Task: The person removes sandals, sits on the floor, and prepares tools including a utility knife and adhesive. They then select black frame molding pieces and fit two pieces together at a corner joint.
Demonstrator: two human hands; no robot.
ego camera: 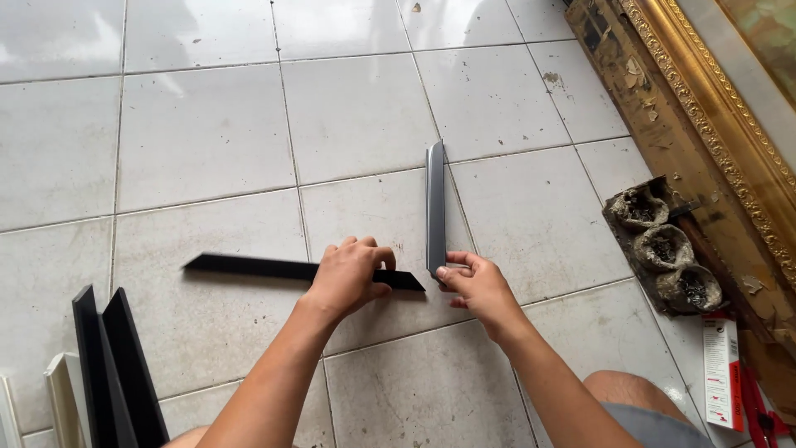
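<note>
Left grip (348, 278) on black strip (249, 267), right grip (474, 286) pinching grey strip (435, 203) (mitred ends meeting)

Floor (207, 133): white glossy tiles, thin grey grout lines, few dirt specks. Black mitred strip (249, 267) lies flat on it, running left-right. Grey strip (435, 203) lies on it too, pointing away, near end just beside right tip of black strip. More black strips (116, 373) at lower left, pale strips (62, 398) beside them. At right: gilded ornate frame (705, 124) along edge, three crusted grey cups (663, 245), red-white box (721, 373), red tool (759, 411).
</note>
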